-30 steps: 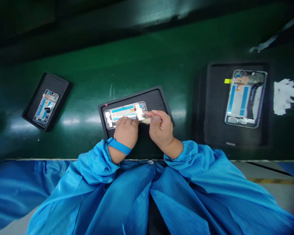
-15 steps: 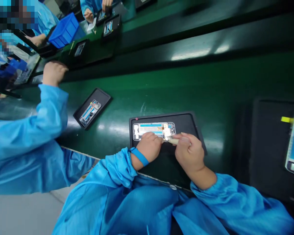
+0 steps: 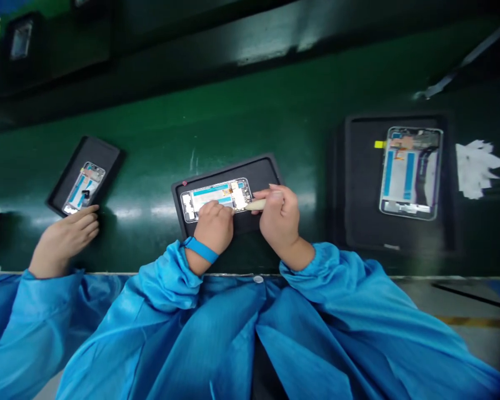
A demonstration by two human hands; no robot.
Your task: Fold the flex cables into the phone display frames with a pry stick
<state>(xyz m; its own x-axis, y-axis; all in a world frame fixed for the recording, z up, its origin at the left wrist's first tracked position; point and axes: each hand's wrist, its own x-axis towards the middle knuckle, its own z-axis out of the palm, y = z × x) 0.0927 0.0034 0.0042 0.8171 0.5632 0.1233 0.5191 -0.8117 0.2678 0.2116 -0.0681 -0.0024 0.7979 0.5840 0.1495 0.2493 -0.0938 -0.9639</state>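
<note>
Partly under the left grip (image 3: 215, 226), hold unclear, the phone (image 3: 210, 194) lies beside the right grip (image 3: 280, 219) pinching a tool (image 3: 255, 205).

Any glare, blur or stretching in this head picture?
Head view: pale glare on the green table; the upper-left phone dim and soft; the right sleeve apparently stretched toward the lower-right corner; the middle phone bright, its finest parts unreadable.

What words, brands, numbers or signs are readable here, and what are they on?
None can be read.
Opened silver-framed phone at far right: any print on its black ribbon cable, too small.
Opened silver-framed phone partly behind bare left hand: any print too small.
</note>
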